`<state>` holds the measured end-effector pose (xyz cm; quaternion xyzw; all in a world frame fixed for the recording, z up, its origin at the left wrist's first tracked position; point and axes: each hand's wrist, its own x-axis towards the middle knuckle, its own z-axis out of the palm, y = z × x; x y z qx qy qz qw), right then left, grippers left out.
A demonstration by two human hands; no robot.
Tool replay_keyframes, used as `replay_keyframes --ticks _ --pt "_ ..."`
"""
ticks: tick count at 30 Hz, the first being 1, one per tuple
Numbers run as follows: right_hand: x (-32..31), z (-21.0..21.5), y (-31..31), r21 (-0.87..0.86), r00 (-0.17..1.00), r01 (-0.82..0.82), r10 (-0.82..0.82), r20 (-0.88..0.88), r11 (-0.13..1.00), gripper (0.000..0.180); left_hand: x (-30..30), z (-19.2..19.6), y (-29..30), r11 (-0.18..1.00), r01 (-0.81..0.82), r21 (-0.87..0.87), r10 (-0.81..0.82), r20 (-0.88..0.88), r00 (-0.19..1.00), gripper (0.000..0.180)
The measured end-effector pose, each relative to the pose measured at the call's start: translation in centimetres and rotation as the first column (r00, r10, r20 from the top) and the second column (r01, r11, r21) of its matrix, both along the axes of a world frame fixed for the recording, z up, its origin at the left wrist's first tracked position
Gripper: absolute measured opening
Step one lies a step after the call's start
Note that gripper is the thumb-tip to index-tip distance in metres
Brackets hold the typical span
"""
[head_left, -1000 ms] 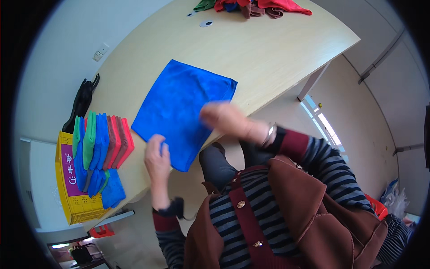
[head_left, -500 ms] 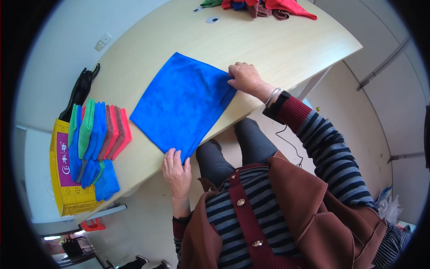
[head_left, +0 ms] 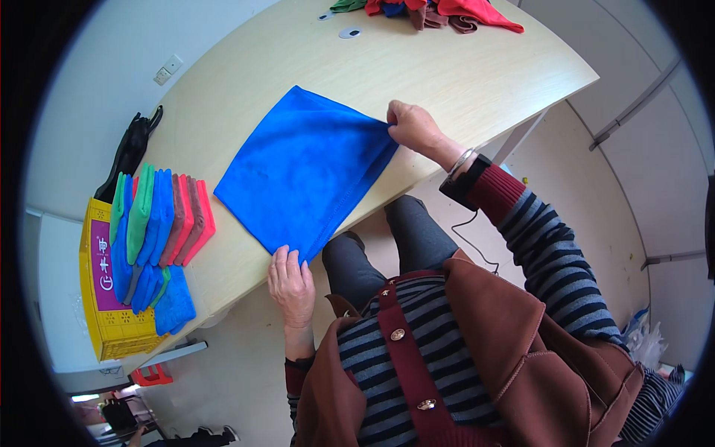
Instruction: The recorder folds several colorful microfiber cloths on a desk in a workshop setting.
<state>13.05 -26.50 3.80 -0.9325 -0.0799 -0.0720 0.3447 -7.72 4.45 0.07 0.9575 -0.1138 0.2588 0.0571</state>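
Note:
A blue cloth [head_left: 298,167], folded over with its layered edge toward me, lies on the pale wooden table [head_left: 462,82]. My right hand [head_left: 415,130] pinches its right corner and lifts that corner slightly, so a soft crease runs across the fabric. At the near corner, by the table edge, my left hand [head_left: 291,287] has its fingertips closed on the cloth, the thumb beside the corner. Left of the cloth stands a yellow and purple box [head_left: 119,328], with folded green, blue, red and brown cloths [head_left: 160,220] packed upright in and against it.
Loose red, brown, green and blue cloths [head_left: 477,13] are heaped at the far edge. A black folded umbrella-like item [head_left: 132,149] lies behind the box. A round cable grommet [head_left: 350,33] sits in the tabletop. A red stool [head_left: 153,375] is on the floor at lower left.
My right hand has moved slightly right and up, drawing the cloth's right corner with it and raising it a little. My left hand stays at the near corner.

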Motion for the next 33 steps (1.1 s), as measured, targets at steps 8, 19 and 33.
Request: replay_keyframes --ticks 8,19,33 --pt "-0.9 -1.0 -0.8 -0.091 0.996 -0.004 -0.004 -0.086 0.996 0.019 0.0 -0.2 0.3 0.999 0.021 -0.03 -0.019 0.051 0.999 0.023" --pt "-3.3 0.3 -1.8 -0.105 0.989 0.037 -0.052 -0.142 0.994 0.027 -0.8 0.4 -0.1 0.992 0.128 -0.022 -0.125 0.118 0.985 0.018" --pt "-5.3 -0.2 -3.9 -0.168 0.993 0.029 -0.047 -0.106 0.985 0.022 5.1 3.2 1.0 0.986 0.137 -0.091 -0.13 0.077 0.988 0.012"
